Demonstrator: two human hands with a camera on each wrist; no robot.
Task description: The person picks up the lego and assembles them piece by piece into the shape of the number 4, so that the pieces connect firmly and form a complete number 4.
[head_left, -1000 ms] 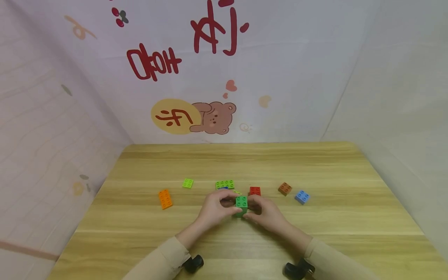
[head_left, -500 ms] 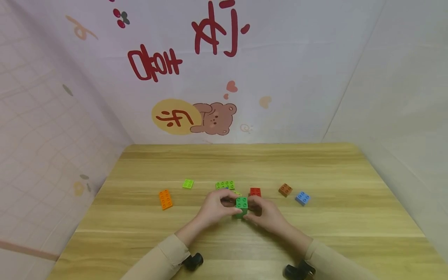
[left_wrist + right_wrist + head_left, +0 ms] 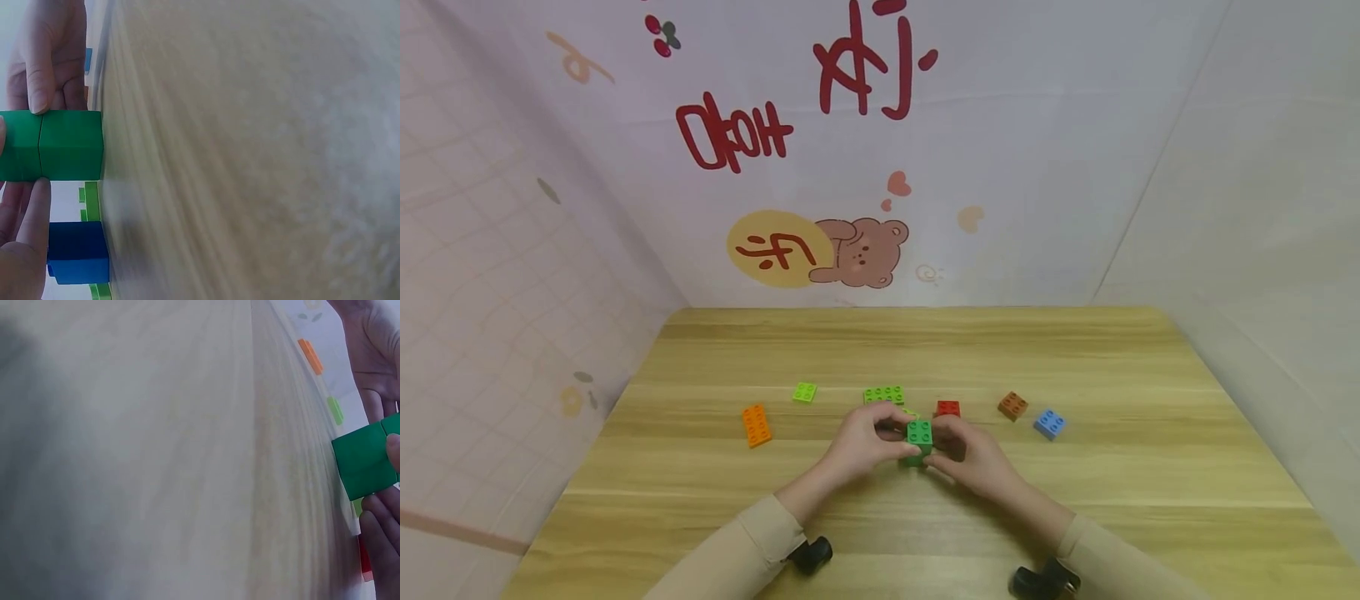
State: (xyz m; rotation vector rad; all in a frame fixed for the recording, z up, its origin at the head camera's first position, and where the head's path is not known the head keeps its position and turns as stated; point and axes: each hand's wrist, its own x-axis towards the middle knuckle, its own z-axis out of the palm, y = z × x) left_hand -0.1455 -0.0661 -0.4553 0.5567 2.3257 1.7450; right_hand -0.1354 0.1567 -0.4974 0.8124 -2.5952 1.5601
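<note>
Two green building bricks (image 3: 919,437) stand stacked one on the other, studs up, near the middle of the table. From the left side, my left hand (image 3: 861,447) pinches the stack between thumb and fingers. My right hand (image 3: 976,461) holds it from the opposite side. A seam between the two green bricks (image 3: 72,147) shows in the left wrist view. There a dark blue brick (image 3: 79,253) stands beyond my left fingers; the hand hides it in the head view. A small lime piece (image 3: 911,412) peeks out behind the stack.
Behind the hands lie a lime plate (image 3: 883,394) and a red brick (image 3: 948,408). To the left are a lime square plate (image 3: 805,392) and an orange plate (image 3: 757,426). Brown (image 3: 1012,406) and light blue (image 3: 1049,424) bricks lie to the right.
</note>
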